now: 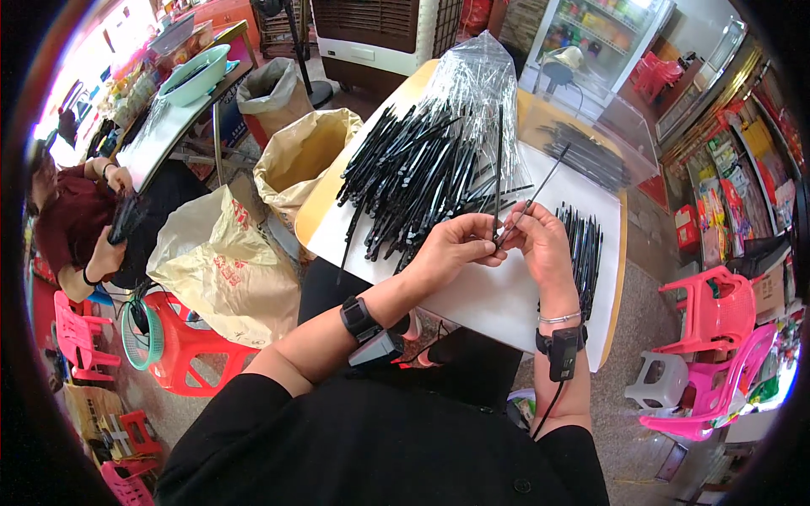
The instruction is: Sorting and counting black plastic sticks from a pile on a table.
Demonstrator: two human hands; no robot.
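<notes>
Over the table, my left hand [456, 251] pinches a thin black strip [499, 156] that stands nearly upright. My right hand [540, 244] grips another slim black strip [549, 179], tilted up to the right. The fingertips of both hands meet where the lower ends of the strips come together; how they touch is too small to tell. A big heap of similar black strips [405, 181] lies to the left of my hands, partly under a clear plastic bag [477, 72]. Beside my right wrist lies a smaller, neater row of black strips [588, 253].
A clear plastic box [645, 139] with dark strips sits at the table's [494, 302] far right. Left are open paper sacks [291, 156], a red stool [198, 358] and a seated co-worker [76, 219] holding dark pieces. Pink chairs [717, 308] and shelves [742, 177] line the right.
</notes>
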